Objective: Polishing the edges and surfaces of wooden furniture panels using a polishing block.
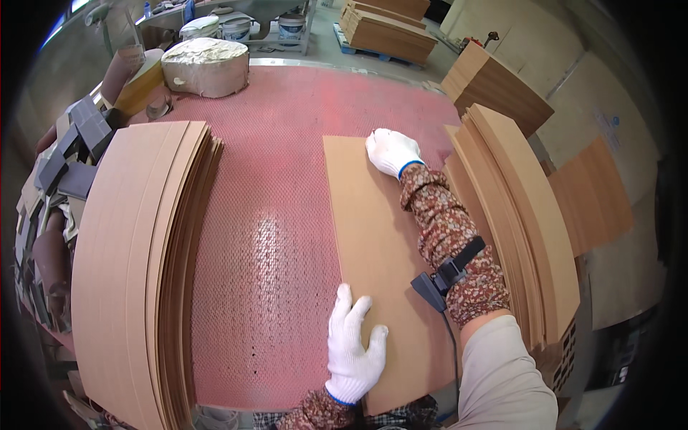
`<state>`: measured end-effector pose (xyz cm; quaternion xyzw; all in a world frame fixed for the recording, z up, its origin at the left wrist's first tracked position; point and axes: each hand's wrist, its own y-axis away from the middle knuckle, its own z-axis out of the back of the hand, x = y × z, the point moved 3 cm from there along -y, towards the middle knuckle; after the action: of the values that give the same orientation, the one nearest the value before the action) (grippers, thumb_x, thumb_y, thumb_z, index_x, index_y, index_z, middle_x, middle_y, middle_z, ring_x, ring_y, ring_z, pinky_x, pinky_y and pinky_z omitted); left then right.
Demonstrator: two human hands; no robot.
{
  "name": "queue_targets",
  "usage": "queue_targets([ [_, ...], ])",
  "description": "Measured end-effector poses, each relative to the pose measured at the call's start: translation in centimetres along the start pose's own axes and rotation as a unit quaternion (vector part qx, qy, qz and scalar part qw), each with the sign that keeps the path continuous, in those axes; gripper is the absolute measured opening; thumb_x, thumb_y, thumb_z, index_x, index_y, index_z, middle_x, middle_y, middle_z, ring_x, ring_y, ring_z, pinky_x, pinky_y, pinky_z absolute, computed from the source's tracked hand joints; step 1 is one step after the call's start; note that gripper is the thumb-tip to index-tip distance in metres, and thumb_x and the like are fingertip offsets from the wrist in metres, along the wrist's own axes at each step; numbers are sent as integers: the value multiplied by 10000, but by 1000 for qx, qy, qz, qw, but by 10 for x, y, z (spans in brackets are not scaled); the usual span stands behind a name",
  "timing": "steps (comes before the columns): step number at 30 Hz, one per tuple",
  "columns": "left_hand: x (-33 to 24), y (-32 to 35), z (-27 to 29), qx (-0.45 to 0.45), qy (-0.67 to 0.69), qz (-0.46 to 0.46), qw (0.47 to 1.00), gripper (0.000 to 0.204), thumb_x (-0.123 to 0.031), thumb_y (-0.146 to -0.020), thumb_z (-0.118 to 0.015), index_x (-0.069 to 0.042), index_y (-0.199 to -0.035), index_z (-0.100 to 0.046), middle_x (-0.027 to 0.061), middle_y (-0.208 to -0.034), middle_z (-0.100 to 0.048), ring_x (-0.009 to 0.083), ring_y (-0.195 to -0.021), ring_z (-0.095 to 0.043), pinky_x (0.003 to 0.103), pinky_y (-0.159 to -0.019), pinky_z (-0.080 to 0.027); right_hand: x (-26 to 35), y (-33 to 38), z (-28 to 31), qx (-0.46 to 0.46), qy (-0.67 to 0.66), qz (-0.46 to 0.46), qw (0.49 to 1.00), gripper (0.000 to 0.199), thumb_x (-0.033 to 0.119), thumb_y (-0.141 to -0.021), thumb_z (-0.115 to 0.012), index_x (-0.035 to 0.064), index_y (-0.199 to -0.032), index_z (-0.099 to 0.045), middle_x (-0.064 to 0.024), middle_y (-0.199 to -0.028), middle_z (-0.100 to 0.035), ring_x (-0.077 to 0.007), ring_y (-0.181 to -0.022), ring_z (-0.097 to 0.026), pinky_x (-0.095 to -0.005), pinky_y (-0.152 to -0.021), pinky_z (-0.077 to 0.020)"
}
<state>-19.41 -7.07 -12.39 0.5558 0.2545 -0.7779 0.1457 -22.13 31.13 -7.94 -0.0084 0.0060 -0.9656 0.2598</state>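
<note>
Lying flat on the red mat, a plain tan board sits under both open-palmed gloved hands.

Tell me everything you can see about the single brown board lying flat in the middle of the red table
The board is a thin, long rectangular panel, plain light brown and matte, like fibreboard or veneer. It lies flat on the red textured table, its long side running away from the person, apart from the stacks either side. The left hand, in a white knit glove, rests flat on its near left edge. The right hand, also gloved, presses its far end. Its near right corner is hidden by the right arm.
</note>
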Motion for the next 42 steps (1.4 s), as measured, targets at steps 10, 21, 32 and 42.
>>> queue_targets([
  [10,5,-7,0,-3,17,4,1000,623,66,-859,-740,52,-1450,-546,315,-1648,-399,440,-1549,-394,474,-1281,-351,-4,227,0,-29,10,16,999,377,371,-1107,-439,95,-994,-669,-187,-819,-767,-410,-768,-763,-561,-705,-595],
  [21,16,-7,-9,-12,26,-24,999,640,98,-880,-721,52,-1482,-509,281,-1669,-367,396,-1517,-440,440,-1257,-409,2,472,23,-45,-30,27,998,266,262,-1047,-652,90,-856,-584,-112,-563,-626,-311,-461,-631,-445,-442,-481],
  [32,20,-8,-7,-14,24,-41,999,614,111,-903,-691,55,-1485,-504,269,-1667,-381,386,-1510,-456,441,-1251,-419,26,511,28,-38,-103,-30,994,278,253,-1024,-699,95,-819,-597,-87,-558,-624,-284,-430,-606,-412,-418,-464],
  [42,13,-8,-1,-15,11,-44,999,567,123,-905,-677,62,-1452,-537,290,-1668,-392,406,-1551,-408,456,-1272,-377,33,463,26,-46,-34,61,997,244,220,-1026,-680,104,-836,-579,-59,-556,-579,-262,-442,-611,-417,-409,-451],
])
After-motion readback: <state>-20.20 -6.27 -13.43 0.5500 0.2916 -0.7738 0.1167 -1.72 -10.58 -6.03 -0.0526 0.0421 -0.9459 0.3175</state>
